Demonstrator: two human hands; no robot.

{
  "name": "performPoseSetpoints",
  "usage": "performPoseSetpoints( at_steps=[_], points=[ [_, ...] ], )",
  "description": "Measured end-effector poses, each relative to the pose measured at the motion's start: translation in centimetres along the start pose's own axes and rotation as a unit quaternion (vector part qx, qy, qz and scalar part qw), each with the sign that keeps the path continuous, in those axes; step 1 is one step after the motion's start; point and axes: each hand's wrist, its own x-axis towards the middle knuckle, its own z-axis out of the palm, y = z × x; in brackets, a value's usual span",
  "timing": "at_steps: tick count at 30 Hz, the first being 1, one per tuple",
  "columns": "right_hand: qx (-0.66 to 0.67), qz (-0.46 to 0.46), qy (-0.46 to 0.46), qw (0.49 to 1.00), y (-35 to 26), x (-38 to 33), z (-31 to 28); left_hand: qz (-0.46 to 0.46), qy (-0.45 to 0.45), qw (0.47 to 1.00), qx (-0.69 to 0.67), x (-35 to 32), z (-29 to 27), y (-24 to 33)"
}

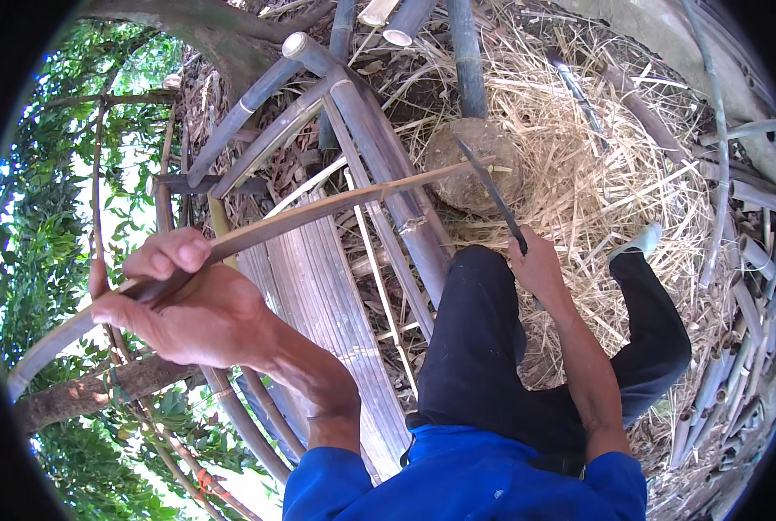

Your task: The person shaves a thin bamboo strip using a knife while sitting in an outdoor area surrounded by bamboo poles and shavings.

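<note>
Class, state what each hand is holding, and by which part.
The left hand grips the strip toward its left end, leaving some sticking out beyond. The right hand holds the knife by its handle end.

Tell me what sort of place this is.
Likely an outdoor bamboo-working spot: leafy greenery at the picture's left, cut bamboo poles piled at its right, and pale, straw-like shavings strewn about.

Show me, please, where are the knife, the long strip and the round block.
Knife (493,193): head view, on the middle of its blade.
Long strip (301,215): head view, on its length beyond the left hand (201,308).
Round block (457,198): head view, on its bare top.
</note>
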Motion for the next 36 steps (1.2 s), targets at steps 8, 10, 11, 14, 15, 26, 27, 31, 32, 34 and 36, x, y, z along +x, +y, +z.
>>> performPoseSetpoints(
  at_steps=[8,10,11,14,15,26,27,31,32,34,36],
  points=[
    [0.043,-0.004,0.115,0.992,-2.5,-1.7,-4.6,-0.078,-0.189,0.942,0.268,-9.5,3.8,-13.1],
    [0.046,-0.051,0.19,0.979,-2.3,-1.8,-5.7,-0.111,-0.295,0.92,0.234,-13.5,3.3,-18.7],
    [0.035,-0.068,0.204,0.976,-1.9,-2.0,-7.5,-0.117,-0.306,0.918,0.222,-13.9,4.0,-19.5],
    [0.043,-0.053,0.278,0.958,-3.0,-3.0,-12.6,-0.163,-0.315,0.916,0.186,-11.3,5.6,-18.3],
    [0.027,-0.023,0.282,0.959,-3.4,-3.7,-14.8,-0.193,-0.325,0.908,0.18,-9.2,6.7,-16.1],
    [0.226,-0.016,0.275,0.934,-10.0,-9.0,-18.5,-0.154,-0.169,0.973,-0.015,-0.8,4.9,-0.5],
    [0.227,-0.018,0.28,0.933,-10.1,-9.0,-18.7,-0.152,-0.172,0.973,-0.019,-0.8,4.7,0.3],
    [0.122,-0.084,0.307,0.94,-10.6,-8.8,-19.7,-0.18,-0.167,0.968,-0.042,-2.1,4.3,2.8],
    [0.112,-0.103,0.309,0.939,-11.1,-8.8,-20.1,-0.209,-0.164,0.963,-0.057,-2.6,4.3,3.2],
    [0.114,-0.128,0.294,0.94,-12.5,-9.3,-20.3,-0.231,-0.18,0.955,-0.041,-3.8,4.0,3.5],
    [0.133,-0.138,0.296,0.936,-14.3,-9.8,-20.1,-0.27,-0.19,0.942,-0.053,-5.0,3.9,3.2]
  ],
)
